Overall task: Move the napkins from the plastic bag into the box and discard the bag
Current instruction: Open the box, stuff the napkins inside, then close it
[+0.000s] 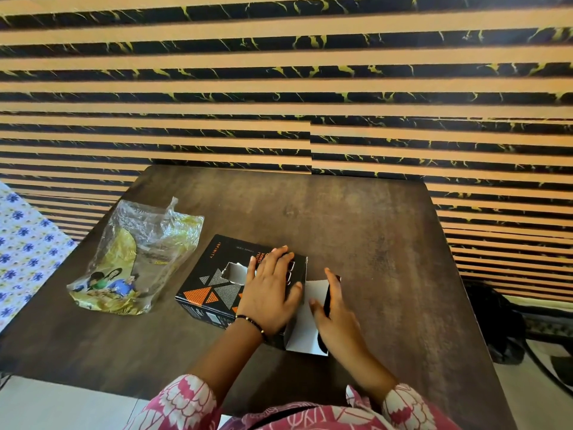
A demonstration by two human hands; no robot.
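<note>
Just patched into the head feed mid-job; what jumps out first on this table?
The black box with orange triangles sits mid-table, the left hand lying flat on its top while the right hand holds its open white end flap. To the left lies a crumpled, see-through plastic bag with yellow print, touched by neither hand.

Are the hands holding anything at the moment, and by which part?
The right hand grips the open end flap of the black box; the left hand rests flat on the box's top. The plastic bag lies untouched.
</note>
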